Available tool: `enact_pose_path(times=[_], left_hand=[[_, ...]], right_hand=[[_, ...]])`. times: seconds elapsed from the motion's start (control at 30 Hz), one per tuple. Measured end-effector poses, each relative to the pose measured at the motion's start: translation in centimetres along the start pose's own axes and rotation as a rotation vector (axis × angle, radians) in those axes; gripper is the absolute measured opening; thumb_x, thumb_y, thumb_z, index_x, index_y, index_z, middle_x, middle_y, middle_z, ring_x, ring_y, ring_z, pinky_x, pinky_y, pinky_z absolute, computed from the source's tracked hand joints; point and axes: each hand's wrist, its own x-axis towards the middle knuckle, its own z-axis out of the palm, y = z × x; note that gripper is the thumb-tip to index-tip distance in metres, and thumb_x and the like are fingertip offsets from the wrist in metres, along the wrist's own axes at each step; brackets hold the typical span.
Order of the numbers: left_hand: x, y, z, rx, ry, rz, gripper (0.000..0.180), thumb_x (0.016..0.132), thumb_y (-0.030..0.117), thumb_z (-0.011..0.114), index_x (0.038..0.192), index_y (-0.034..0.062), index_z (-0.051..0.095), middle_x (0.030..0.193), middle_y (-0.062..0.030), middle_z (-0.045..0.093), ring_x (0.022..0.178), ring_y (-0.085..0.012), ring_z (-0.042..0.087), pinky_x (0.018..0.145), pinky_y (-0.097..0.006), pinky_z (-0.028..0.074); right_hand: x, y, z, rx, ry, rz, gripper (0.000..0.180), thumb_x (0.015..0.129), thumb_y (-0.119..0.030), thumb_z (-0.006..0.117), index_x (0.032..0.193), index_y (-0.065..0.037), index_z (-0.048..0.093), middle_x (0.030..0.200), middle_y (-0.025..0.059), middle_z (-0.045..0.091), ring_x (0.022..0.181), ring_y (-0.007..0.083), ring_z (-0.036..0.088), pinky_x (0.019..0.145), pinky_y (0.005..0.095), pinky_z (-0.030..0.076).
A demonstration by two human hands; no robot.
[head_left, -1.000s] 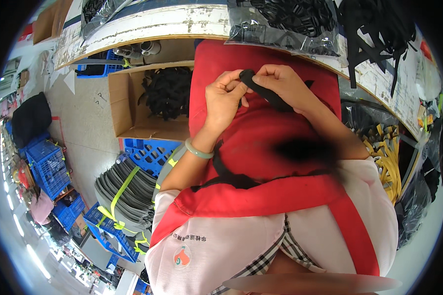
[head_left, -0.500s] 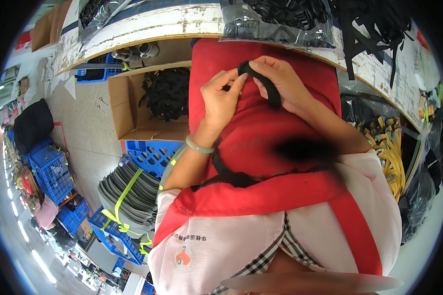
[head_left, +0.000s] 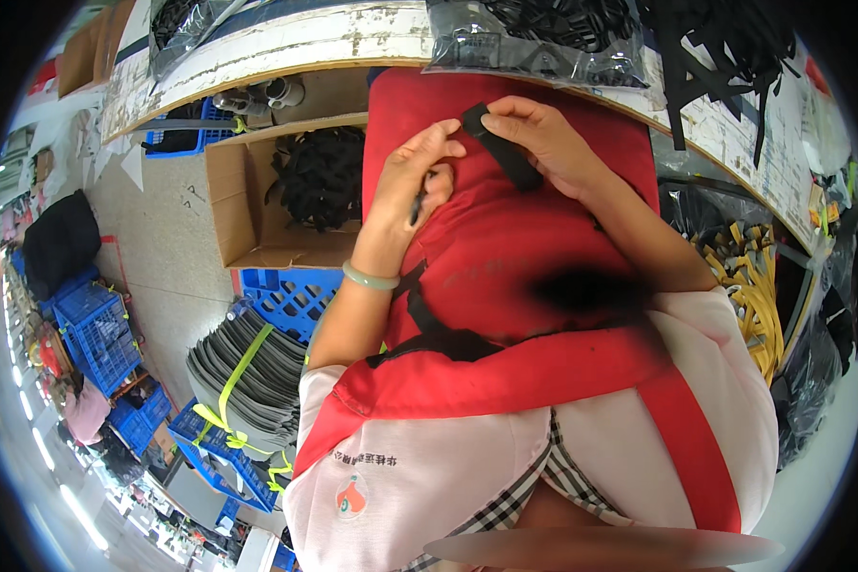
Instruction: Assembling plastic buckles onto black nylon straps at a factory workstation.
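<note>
My right hand (head_left: 545, 151) pinches a short black webbing strap (head_left: 507, 158) near its upper end, and the rest hangs down over the red apron (head_left: 505, 229) on my lap. To its left, my left hand (head_left: 412, 179) is apart from the strap. Its thumb and forefinger reach toward the strap's upper end, while the lower fingers curl around a small dark object (head_left: 417, 207), mostly hidden in the palm, whose kind I cannot make out. A pale bangle circles my left wrist.
An open cardboard box (head_left: 243, 205) at my left holds black straps. On the worn white table (head_left: 372, 43) ahead lie a clear bag (head_left: 553, 48) of black pieces and a heap of black straps (head_left: 725, 57). Yellow straps (head_left: 751, 296) are at right; a tied grey stack (head_left: 243, 377) stands left.
My left hand has let go of the strap's upper end and drawn back a little to the left and down. The strap, held by my right hand, now hangs straighter.
</note>
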Motion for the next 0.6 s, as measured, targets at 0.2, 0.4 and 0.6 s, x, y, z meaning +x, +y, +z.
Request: enact_pose_path(times=[0.2,0.4,0.6], left_hand=[[0.8,-0.2,1.8,-0.100,0.181,-0.061,0.043,0.097,0.039,0.050,0.113,0.0005,0.059,0.095,-0.0108,0.063,0.061,-0.0146,0.052,0.046,-0.023,0.041],[0.2,-1.1,2.5,-0.007,0.149,0.099,0.019,0.094,0.013,0.058,0.102,-0.0036,0.063,0.078,-0.0100,0.063,0.051,-0.0118,0.051,0.039,-0.020,0.035],[0.2,-1.1,3.4,0.043,0.101,0.148,0.023,0.094,0.016,0.058,0.101,-0.0048,0.064,0.070,-0.0110,0.063,0.054,-0.0167,0.061,0.043,-0.024,0.048]], right_hand=[[0.5,1.1,0.0,-0.236,0.011,-0.242,0.021,0.089,-0.018,0.067,0.102,-0.003,0.067,0.087,-0.0024,0.061,0.077,0.0046,0.054,0.071,0.0201,0.044],[-2.1,-0.6,2.1,-0.788,0.094,-0.730,0.015,0.085,-0.013,0.069,0.097,-0.004,0.068,0.092,0.0012,0.056,0.075,0.0085,0.053,0.069,0.0221,0.044],[-1.0,0.2,1.0,-0.516,0.069,-0.661,0.010,0.085,-0.007,0.068,0.094,-0.003,0.067,0.090,0.0012,0.055,0.075,0.0088,0.052,0.067,0.0228,0.043]])
